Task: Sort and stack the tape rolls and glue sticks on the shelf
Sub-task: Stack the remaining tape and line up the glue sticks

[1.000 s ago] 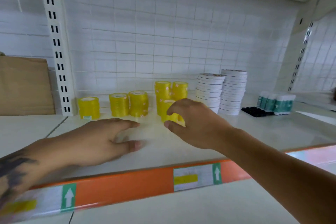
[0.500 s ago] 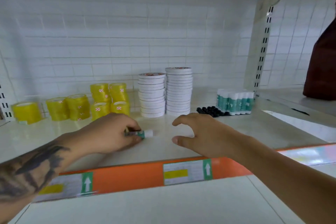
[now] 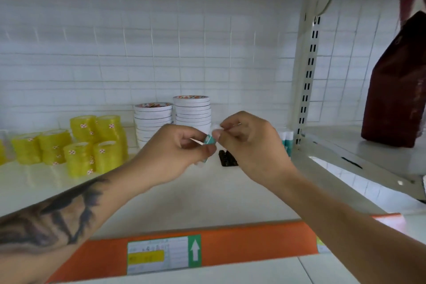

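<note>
Above the white metal shelf [image 3: 207, 200] I see a small green-and-white glue stick [image 3: 210, 140] held tilted in mid-air, my left hand [image 3: 175, 152] curled round its body while my right hand [image 3: 251, 143] pinches its white cap end.

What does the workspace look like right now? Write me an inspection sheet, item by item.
Surface: white shelf with an orange price strip along its front edge.
Job's things: yellow tape rolls stacked at left; two stacks of white tape rolls at the back; glue sticks standing at right, mostly hidden by the right hand; one glue stick held above the shelf.
Clutter: small black items on the shelf, too blurred to identify.
Grippers: left hand grips the held glue stick's body; right hand pinches its white end.
Cables: nothing seen.
Surroundings: white grid back panel; slotted upright; dark red bag on the next shelf.
</note>
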The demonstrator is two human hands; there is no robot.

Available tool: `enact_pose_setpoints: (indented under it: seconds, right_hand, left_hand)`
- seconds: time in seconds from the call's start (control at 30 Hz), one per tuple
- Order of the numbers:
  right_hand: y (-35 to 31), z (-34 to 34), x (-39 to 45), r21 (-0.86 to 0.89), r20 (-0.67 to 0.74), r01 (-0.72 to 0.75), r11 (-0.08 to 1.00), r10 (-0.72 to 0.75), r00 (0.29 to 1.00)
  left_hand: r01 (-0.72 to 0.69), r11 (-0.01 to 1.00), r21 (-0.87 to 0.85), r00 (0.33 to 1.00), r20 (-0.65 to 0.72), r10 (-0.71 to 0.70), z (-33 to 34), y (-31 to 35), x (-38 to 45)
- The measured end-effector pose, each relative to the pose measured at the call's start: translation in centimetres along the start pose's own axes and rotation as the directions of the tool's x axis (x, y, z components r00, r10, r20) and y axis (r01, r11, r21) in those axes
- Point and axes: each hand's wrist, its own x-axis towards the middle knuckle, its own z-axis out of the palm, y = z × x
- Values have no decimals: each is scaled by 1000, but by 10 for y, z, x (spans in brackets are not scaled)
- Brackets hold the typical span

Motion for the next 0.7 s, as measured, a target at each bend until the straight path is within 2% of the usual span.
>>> enact_pose_setpoints:
  seconds: [0.1,0.17,0.23,0.3,0.37,0.47,0.57,0.7]
  right_hand:
    - [4,-15,11,-18,-45,-14,1000,13,999]
    - [9,-26,19,-76,-74,-15,997,9,997]
    - [19,-36,29,-221,-110,-12,975,-12,994]
    - [32,-42,39,-407,-93,-9,913,-32,995]
    - [49,-44,45,-550,-58,8,835,-47,997]
    - [72,-42,48,-664,-34,28,747,-67,997]
    - [84,-40,49,-722,-40,54,690,-120,992]
    - [85,-39,51,-736,-59,48,675,-135,989]
  left_hand:
    - [-28,999,35,999,28,27,22,1,20]
    - [-12,979,204,992,127,-14,34,-2,31]
    - [-33,879,476,967,237,-92,44,-12,36]
    - [-131,739,661,939,321,-121,54,-24,35]
    - [-170,700,693,904,392,-169,63,-32,30]
    - [-120,745,656,857,447,-255,68,-40,27]
    - [-108,746,657,844,457,-280,69,-43,29]
    - [-121,736,666,845,458,-275,70,-45,33]
